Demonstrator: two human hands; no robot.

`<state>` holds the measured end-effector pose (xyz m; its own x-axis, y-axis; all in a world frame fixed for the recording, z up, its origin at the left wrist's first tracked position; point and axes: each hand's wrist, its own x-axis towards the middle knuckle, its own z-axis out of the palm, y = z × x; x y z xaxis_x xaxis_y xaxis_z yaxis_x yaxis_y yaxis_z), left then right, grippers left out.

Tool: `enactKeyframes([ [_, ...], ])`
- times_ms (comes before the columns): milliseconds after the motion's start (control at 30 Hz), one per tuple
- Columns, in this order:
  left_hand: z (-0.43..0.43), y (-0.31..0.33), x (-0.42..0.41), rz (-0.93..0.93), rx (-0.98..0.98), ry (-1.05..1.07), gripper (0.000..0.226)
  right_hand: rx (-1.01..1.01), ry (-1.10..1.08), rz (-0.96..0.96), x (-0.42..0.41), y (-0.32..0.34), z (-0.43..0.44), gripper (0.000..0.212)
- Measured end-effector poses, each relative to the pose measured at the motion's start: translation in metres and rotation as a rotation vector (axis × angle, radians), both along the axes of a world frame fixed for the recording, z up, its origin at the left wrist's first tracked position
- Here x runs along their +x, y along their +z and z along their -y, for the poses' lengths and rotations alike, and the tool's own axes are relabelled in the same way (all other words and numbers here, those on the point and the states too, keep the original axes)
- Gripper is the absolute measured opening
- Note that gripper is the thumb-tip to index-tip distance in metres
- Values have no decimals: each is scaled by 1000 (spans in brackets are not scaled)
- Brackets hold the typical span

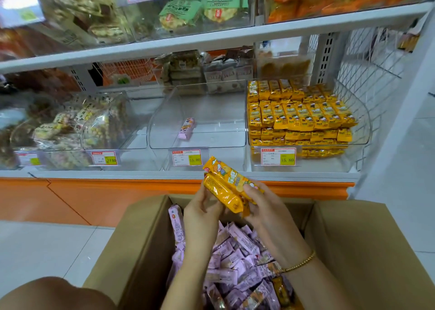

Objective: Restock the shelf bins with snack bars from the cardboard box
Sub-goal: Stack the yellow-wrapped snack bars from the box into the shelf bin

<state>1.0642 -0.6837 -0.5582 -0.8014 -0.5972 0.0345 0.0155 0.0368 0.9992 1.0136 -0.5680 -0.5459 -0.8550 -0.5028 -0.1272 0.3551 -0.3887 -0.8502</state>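
Observation:
Two or three yellow snack bars [223,187] are held above the open cardboard box [353,239]. My left hand [200,213] grips their lower left side and my right hand [261,203] grips their right side. The box holds several pink snack bars [235,251] and a few orange ones [280,288] at the lower right. On the shelf, the right clear bin [362,121] is packed with rows of yellow bars [301,114]. The middle clear bin [211,135] holds one pink bar [186,128].
The left bins hold bagged snacks [94,121]. Price tags [187,158] hang on the bin fronts. An upper shelf [211,39] carries green and orange packets. An orange base panel [106,192] runs below the shelf. A white wire grid [367,58] stands at the right. My knee [54,293] shows at the lower left.

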Motion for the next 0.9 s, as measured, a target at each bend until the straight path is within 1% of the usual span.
enactKeyframes([
  [33,0,5,0,-29,181,-75,34,29,-6,-26,-1,0,-2,26],
  [67,1,10,0,-43,350,-138,26,58,-14,-55,-3,0,-5,25],
  [100,3,13,0,-42,475,-183,24,79,-17,-78,-4,1,-7,26],
  [133,5,17,0,-37,560,-220,23,97,-13,-104,-5,2,-9,28],
  [167,7,19,0,-37,605,-251,24,120,-4,-140,-7,3,-12,31],
  [267,8,20,0,-46,617,-275,38,213,5,-255,-8,5,-14,34],
  [333,7,18,0,-57,627,-241,43,224,-14,-267,-7,5,-14,38],
  [433,8,18,-1,-95,709,-229,47,233,-22,-274,-7,2,-12,39],
  [533,9,20,0,-130,736,-245,44,272,-88,-316,-9,1,-12,35],
  [633,6,20,-4,-157,725,-227,32,323,-116,-425,-10,2,-13,23],
  [667,5,21,-5,-171,733,-216,30,330,-103,-465,-11,2,-14,23],
  [700,4,22,-8,-184,734,-202,30,333,-77,-494,-12,3,-15,26],
  [767,3,26,-14,-201,709,-183,31,363,-25,-553,-16,6,-20,41],
  [833,0,33,-23,-201,655,-188,32,519,-69,-713,-22,9,-25,56],
  [900,-4,42,-33,-189,591,-223,33,663,-181,-860,-27,15,-28,62],
])
